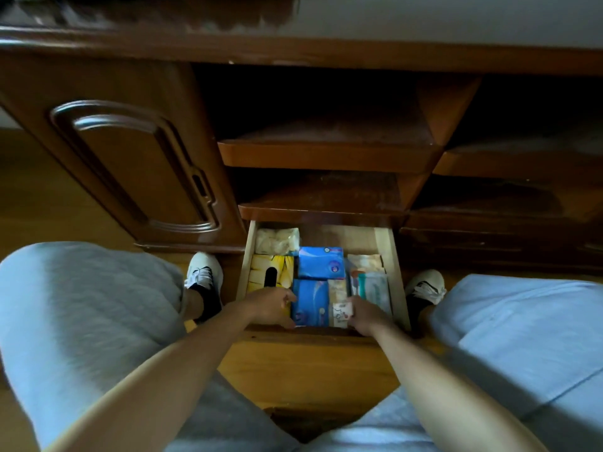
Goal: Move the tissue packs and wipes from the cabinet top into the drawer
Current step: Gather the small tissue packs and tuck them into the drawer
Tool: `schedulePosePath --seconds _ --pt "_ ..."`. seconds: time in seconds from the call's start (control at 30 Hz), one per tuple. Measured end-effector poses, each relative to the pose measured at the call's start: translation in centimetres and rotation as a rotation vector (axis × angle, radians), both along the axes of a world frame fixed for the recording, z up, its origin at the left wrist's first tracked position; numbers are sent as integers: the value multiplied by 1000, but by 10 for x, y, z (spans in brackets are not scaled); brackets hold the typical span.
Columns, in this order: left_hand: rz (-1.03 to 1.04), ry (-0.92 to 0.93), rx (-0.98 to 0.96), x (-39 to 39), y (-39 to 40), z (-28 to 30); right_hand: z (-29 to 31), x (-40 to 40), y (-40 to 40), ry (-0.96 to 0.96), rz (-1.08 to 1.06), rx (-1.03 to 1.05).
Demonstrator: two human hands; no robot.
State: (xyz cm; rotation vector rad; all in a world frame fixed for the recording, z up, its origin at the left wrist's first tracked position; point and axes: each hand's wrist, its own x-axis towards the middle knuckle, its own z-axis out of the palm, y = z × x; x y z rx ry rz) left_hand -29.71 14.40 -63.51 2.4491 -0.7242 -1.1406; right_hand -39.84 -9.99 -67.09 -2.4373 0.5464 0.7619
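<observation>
The low drawer (386,256) is pulled out and filled with packs. A yellow tissue box (261,269) lies at the left, a clear bag of white items (276,240) behind it. Two blue tissue packs (321,262) (310,301) lie in the middle. At the right lie a pale wipes pack (375,287) and a beige pack (363,262). My left hand (270,306) rests at the near blue pack's left edge, fingers curled against it. My right hand (367,313) grips a small white and beige pack (339,308) standing beside the blue one.
Two open wooden shelves (326,154) sit above the drawer, a closed cabinet door (137,164) to the left, more shelves to the right. The cabinet top (424,14) runs along the far edge, blurred. My knees in grey shorts and white shoes (204,272) flank the drawer.
</observation>
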Motion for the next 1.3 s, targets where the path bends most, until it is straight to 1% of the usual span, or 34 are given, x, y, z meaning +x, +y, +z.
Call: schedulePosePath --seconds 0.07,0.13,0.23,0.33,0.43,0.5,0.57,0.63,0.73,0.93,1.1,1.2,1.3 --pt "-96 -32 100 -9 7 -7 -1 0 0 -23 56 -83" --pt "-148 -73 130 -13 11 -13 -1 3 -3 -12 91 -23" --pt "-135 -84 110 -10 16 -14 -2 2 -5 31 62 109" --pt "-162 -123 117 -8 17 -14 -6 -1 -6 48 29 119" --pt "-199 -158 121 -10 14 -15 -8 -3 -6 53 65 46" --pt "-205 -173 115 -10 13 -16 -7 -4 -6 18 110 -1" --pt "-195 -178 108 -10 14 -17 -8 -5 -7 5 125 18" --pt "-192 -182 108 -11 15 -17 -10 -4 -7 46 160 49" --pt "-192 -191 106 -10 15 -17 -12 -1 -5 74 206 12" --pt "-191 -193 104 -10 14 -18 -18 11 4 -91 182 -205" --pt "-197 -192 92 -8 14 -20 -25 15 17 -142 248 -368" --pt "-200 -176 90 -6 14 -20 -25 16 16 -120 226 -359" --pt "-207 -191 81 -6 15 -20 -27 10 11 -118 131 -231"
